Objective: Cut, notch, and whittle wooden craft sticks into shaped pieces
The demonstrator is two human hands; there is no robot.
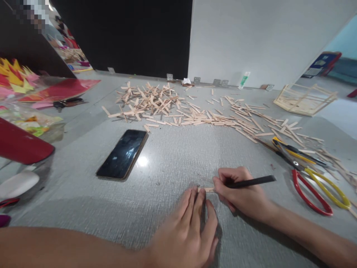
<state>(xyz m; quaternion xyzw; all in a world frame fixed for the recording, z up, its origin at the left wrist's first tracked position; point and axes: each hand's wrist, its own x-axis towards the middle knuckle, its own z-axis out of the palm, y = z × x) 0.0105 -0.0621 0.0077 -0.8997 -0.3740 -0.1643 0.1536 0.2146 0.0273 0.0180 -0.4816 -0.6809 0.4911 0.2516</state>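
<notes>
Stick [208, 190] on counter [167, 163], pinned flat under left hand [186, 230] fingers to prevent slipping. Pen [251, 182] gripped in right hand [241, 193] fingers, tip at stick for marking.

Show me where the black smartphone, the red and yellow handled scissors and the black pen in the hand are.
Black smartphone [122, 153]: head view, middle of its dark screen.
Red and yellow handled scissors [309, 190]: head view, on the red handle loop.
Black pen [252, 181]: head view, on the shaft past the right hand [240, 193].
</notes>
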